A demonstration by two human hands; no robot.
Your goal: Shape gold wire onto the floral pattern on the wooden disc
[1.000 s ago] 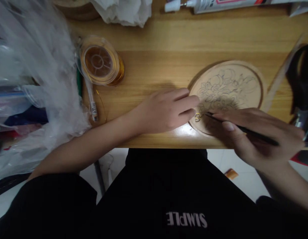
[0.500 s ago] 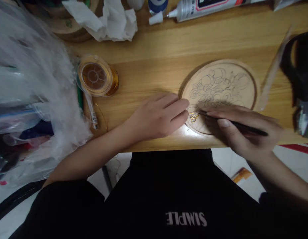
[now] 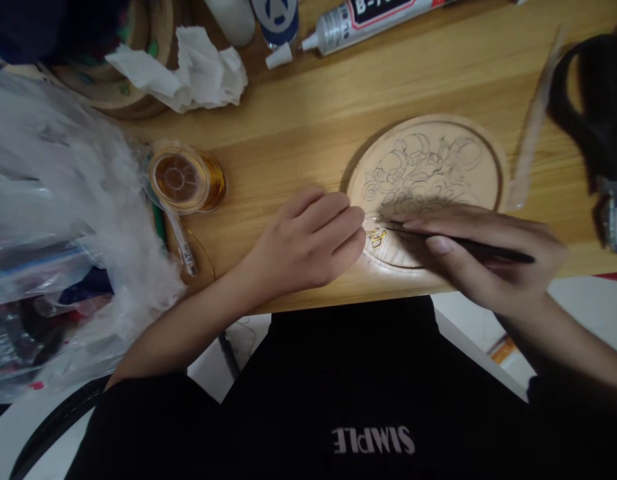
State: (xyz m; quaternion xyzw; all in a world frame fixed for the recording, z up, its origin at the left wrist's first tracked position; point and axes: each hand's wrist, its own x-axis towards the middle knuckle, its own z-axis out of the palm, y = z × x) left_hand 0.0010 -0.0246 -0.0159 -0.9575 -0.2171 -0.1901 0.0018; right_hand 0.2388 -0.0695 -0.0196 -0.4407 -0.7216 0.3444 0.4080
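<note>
A person's right hand [image 3: 508, 260] is pinching a thin black tool [image 3: 481, 247] between thumb and fingers, its tip hanging over the lower left of a round board [image 3: 503, 175] with a line drawing. The board is lying on a wooden table [image 3: 288, 150]; a small curl of gold wire [image 3: 377, 238] is resting on it near the tip. The left hand [image 3: 311, 240] is curling its fingers at the board's left edge; whether they are pinching anything, I cannot tell. A spool [image 3: 216, 183] is sitting farther left.
</note>
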